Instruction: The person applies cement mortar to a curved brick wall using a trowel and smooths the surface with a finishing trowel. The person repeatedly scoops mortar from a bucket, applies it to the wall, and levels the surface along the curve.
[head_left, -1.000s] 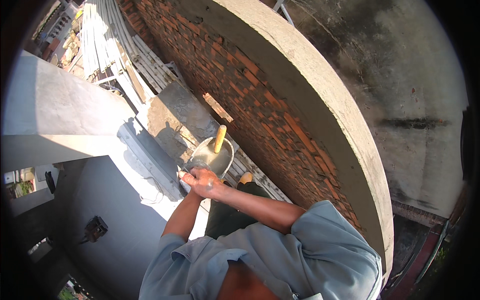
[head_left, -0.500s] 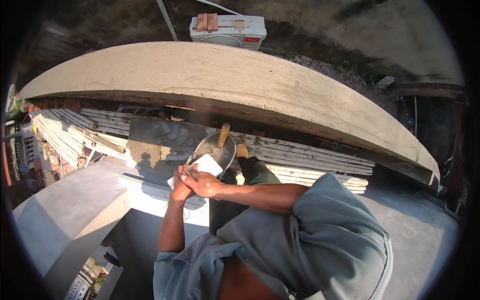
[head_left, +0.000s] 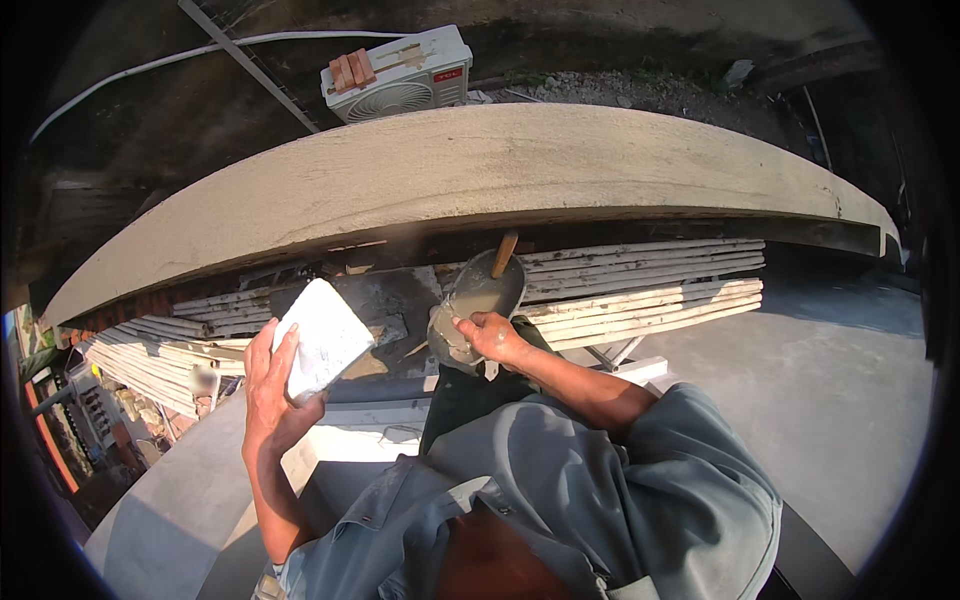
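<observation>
My left hand (head_left: pixel 268 385) is closed on a white rectangular block (head_left: pixel 328 338), perhaps a foam or sponge piece, raised and tilted to the left of the bucket. At the near edge of a dark bucket (head_left: pixel 514 285), my right hand (head_left: pixel 490 338) grips a flat, wet, grey-smeared thing (head_left: pixel 452 338); its kind is not clear. Greyish liquid or mortar (head_left: pixel 482 298) lies in the bucket. Out of it leans a wooden handle (head_left: pixel 505 254), its lower end hidden.
Pale poles (head_left: pixel 640 310) lie in rows under and beside the bucket. Beyond them curves a rough plastered ledge (head_left: pixel 480 165). An air-conditioner outdoor unit (head_left: pixel 400 85) with brick pieces (head_left: pixel 351 70) on top stands past it. Smooth grey concrete (head_left: pixel 820 360) spreads at right.
My hands were together over the white block by the bucket. Now they are apart: the left has carried the block leftward, while the right grips the grey-smeared thing. The view has shifted.
</observation>
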